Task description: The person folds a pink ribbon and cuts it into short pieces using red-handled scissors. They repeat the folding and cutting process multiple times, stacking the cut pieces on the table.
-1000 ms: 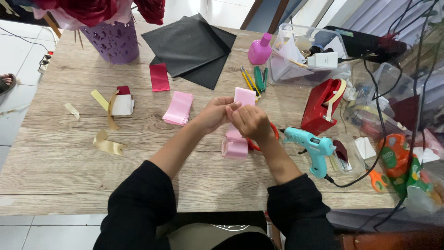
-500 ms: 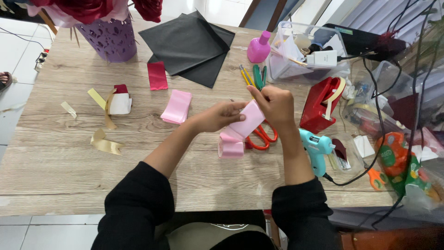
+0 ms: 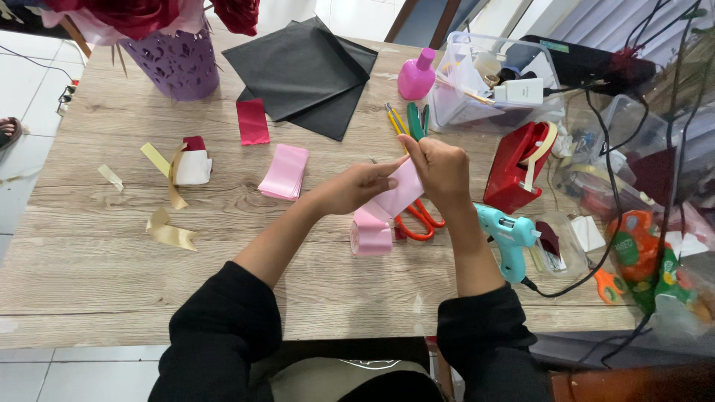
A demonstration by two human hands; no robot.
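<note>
Both hands (image 3: 406, 177) have risen since before, gripping the pink ribbon (image 3: 398, 195) taut above its roll (image 3: 370, 237).

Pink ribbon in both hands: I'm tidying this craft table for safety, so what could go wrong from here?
The pink ribbon runs from the roll up to both hands, left and right; pulling further might drag the roll across the table.
The red-handled scissors lie right under the hands and could get knocked.
The blue glue gun sits by the right forearm, cord attached; if hot, it may burn.
</note>
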